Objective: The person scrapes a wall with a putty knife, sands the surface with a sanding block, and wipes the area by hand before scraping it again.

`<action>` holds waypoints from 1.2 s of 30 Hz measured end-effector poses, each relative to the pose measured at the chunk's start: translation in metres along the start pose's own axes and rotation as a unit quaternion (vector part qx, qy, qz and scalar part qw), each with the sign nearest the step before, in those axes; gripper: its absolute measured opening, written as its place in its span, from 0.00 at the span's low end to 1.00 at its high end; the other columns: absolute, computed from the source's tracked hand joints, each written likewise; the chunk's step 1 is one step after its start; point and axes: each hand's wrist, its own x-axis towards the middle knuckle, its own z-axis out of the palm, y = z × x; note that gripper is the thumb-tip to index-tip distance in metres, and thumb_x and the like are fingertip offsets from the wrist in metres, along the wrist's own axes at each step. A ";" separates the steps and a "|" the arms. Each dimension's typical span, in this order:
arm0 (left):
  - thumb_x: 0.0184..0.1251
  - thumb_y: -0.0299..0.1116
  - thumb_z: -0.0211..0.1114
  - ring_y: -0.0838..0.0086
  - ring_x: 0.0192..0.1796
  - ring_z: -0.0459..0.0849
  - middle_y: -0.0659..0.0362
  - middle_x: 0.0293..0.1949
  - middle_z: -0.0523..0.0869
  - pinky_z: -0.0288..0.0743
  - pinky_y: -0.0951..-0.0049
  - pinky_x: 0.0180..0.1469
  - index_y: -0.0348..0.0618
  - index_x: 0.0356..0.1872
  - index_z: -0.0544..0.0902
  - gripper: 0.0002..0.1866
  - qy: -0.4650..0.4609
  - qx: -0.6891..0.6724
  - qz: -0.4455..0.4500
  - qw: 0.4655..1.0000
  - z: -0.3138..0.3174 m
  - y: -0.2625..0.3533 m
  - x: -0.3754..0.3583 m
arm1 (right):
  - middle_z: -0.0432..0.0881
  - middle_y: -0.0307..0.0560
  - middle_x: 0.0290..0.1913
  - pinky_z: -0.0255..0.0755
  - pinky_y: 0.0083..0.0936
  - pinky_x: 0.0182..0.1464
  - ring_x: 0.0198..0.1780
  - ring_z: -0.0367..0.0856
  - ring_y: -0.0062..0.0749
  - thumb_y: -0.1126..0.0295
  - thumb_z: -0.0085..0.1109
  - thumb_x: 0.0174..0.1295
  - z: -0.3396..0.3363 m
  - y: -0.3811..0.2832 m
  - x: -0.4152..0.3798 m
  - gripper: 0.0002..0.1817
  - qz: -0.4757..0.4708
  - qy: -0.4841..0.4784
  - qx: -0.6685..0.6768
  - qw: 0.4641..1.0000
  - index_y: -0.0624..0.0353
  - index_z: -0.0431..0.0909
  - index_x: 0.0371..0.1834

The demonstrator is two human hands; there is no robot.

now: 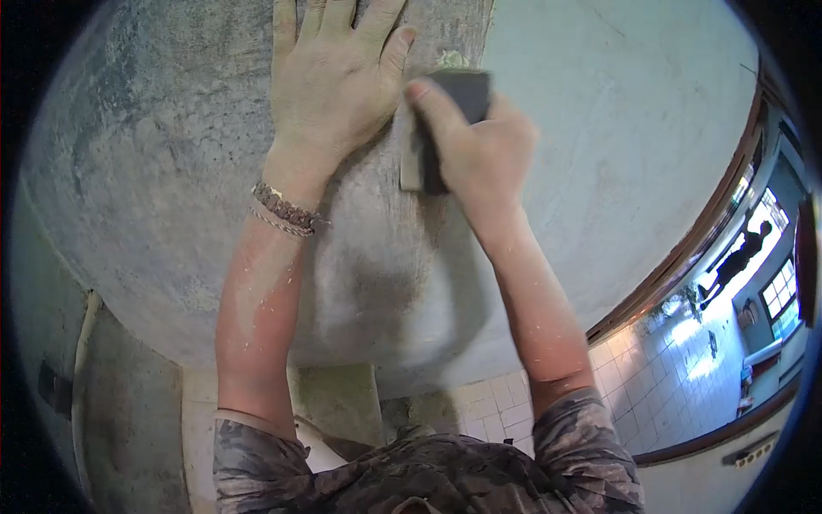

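Note:
My left hand [336, 90] lies flat on the wall [163, 171], fingers stretched upward and the thumb out to the side. It holds nothing. Just to its right, my right hand [495, 154] is wrapped round a dark block [467, 92] with a pale side, which looks like a sanding block. That block is against the wall, and motion blurs it a little. Beyond its upper end shows a small pale-green crumbly patch [452, 60]. Bare grey, scuffed plaster lies under my left hand, and pale green paint [625, 128] covers the wall to the right. Pale specks dot both forearms.
At right, an opening with a brown frame [685, 257] leads to a bright room with a tiled floor [668, 368]. A person [738, 264] stands there near a window. Low at left runs a pale vertical pipe [84, 377]. A greenish block-like ledge [338, 403] sits below my arms.

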 end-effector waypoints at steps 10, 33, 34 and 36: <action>0.71 0.40 0.54 0.53 0.76 0.60 0.43 0.72 0.66 0.44 0.50 0.78 0.42 0.65 0.75 0.24 -0.008 -0.012 -0.015 1.000 -0.001 0.001 -0.001 | 0.85 0.63 0.29 0.78 0.39 0.40 0.34 0.87 0.51 0.52 0.69 0.57 -0.022 0.004 0.030 0.22 0.051 -0.044 0.041 0.997 0.66 0.85 0.31; 0.70 0.38 0.55 0.51 0.75 0.62 0.42 0.71 0.68 0.45 0.49 0.78 0.40 0.64 0.77 0.24 0.015 0.006 0.000 1.000 0.002 0.000 -0.003 | 0.83 0.64 0.30 0.77 0.44 0.40 0.36 0.85 0.59 0.51 0.69 0.55 -0.020 0.011 0.024 0.23 -0.034 -0.094 -0.021 0.995 0.65 0.85 0.32; 0.70 0.38 0.55 0.51 0.75 0.62 0.42 0.71 0.68 0.45 0.49 0.78 0.40 0.64 0.77 0.24 0.017 0.008 -0.001 1.000 0.002 -0.001 -0.003 | 0.83 0.64 0.28 0.78 0.44 0.39 0.35 0.85 0.58 0.50 0.69 0.54 -0.016 0.010 0.013 0.23 -0.111 -0.097 -0.050 0.988 0.65 0.85 0.33; 0.70 0.38 0.55 0.50 0.75 0.62 0.42 0.70 0.68 0.45 0.49 0.78 0.40 0.63 0.77 0.24 0.020 0.012 0.006 1.000 0.002 0.000 -0.003 | 0.84 0.64 0.29 0.78 0.43 0.37 0.34 0.86 0.57 0.51 0.68 0.55 -0.025 0.011 0.037 0.22 -0.125 -0.125 -0.099 0.979 0.64 0.85 0.33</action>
